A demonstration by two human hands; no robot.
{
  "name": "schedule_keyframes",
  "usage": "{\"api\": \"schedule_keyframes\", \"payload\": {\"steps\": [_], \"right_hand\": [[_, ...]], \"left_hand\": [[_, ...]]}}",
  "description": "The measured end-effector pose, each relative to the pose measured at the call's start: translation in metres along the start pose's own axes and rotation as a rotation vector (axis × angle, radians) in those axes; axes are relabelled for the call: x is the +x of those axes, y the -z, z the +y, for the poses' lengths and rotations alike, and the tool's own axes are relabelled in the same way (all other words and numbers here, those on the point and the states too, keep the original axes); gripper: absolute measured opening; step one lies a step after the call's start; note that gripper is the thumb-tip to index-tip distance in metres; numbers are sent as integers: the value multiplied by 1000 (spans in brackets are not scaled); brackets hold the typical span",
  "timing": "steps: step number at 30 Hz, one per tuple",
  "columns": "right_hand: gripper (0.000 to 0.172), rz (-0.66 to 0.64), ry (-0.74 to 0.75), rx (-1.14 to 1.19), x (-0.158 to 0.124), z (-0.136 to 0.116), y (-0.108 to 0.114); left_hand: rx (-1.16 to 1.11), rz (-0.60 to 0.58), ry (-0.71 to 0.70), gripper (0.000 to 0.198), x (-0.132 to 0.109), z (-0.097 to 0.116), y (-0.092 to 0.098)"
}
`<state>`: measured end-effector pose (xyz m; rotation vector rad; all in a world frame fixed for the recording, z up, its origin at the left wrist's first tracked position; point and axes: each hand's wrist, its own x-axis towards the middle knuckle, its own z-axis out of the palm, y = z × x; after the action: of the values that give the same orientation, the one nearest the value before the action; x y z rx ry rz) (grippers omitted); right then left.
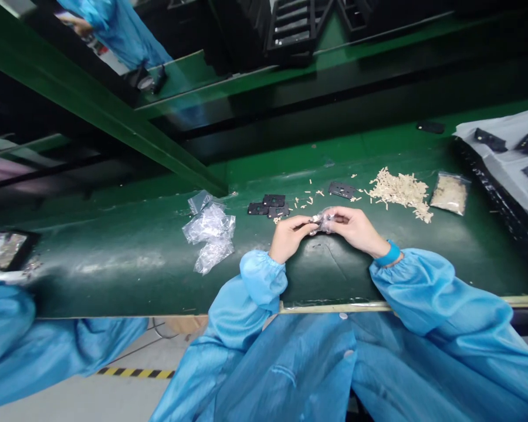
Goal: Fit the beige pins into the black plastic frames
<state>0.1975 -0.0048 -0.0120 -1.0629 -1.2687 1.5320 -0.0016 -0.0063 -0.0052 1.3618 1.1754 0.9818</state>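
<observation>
Over the green work bench, two bare hands close together, blue sleeves gathered at the wrists. Left hand curled, fingers almost shut, pinching one end of a small clear bag. Right hand with a blue wrist band, fingers bent and almost shut around the other end of the same bag. Bag held just above the bench, between the two hands, crinkly and shiny, with something pale inside, too small to tell. Just past the left hand, three flat black pieces in a little group. Past the right hand, one more black piece, then a heap of pale little sticks and a full clear bag of pale bits. Left of the hands, a pile of crumpled clear bags. Far right, black pieces on a white sheet.
</observation>
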Motion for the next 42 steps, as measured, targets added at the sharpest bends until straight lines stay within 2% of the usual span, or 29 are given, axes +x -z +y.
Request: {"api": "schedule_keyframes", "payload": {"steps": [4, 6, 10, 14, 16, 19, 22, 26, 31, 34, 37, 40, 42], "right_hand": [[28, 7, 64, -107, -1, 2, 0], [28, -10, 52, -139, -1, 1, 1], [35, -11, -57, -36, 0, -4, 9], [39, 6, -117, -10, 0, -7, 16], [36, -40, -105, -97, -3, -9, 16], [28, -175, 15, -401, -8, -12, 12], [33, -267, 188, -632, -13, -18, 7], [28, -307, 323, -690, -13, -22, 6], [21, -156, 355, -641, -11, -20, 6], [13, -107, 302, -557, -11, -20, 6], [12, -40, 265, -500, -11, -22, 8], [13, 77, 313, -429, -9, -21, 9], [17, 58, 282, -356, -9, -19, 8]], "left_hand": [[-26, -48, 64, 23, 3, -1, 4], [-84, -35, 113, 26, 7, -3, 9], [-127, 74, 131, 26, 16, -6, 31], [-51, 113, 72, 24, 20, -3, 58], [-19, 162, 34, 24, 20, 1, 69], [-8, 185, -5, 26, 19, 6, 76], [-1, 131, -37, 30, 17, 8, 72], [21, 81, -63, 30, 15, 8, 61], [61, 38, -72, 28, 13, 10, 55], [39, 50, -80, 26, 12, 12, 56], [-6, 54, -80, 24, 13, 11, 55], [-72, 70, -84, 25, 13, 9, 50], [-107, 105, -84, 27, 12, 7, 43]]}}
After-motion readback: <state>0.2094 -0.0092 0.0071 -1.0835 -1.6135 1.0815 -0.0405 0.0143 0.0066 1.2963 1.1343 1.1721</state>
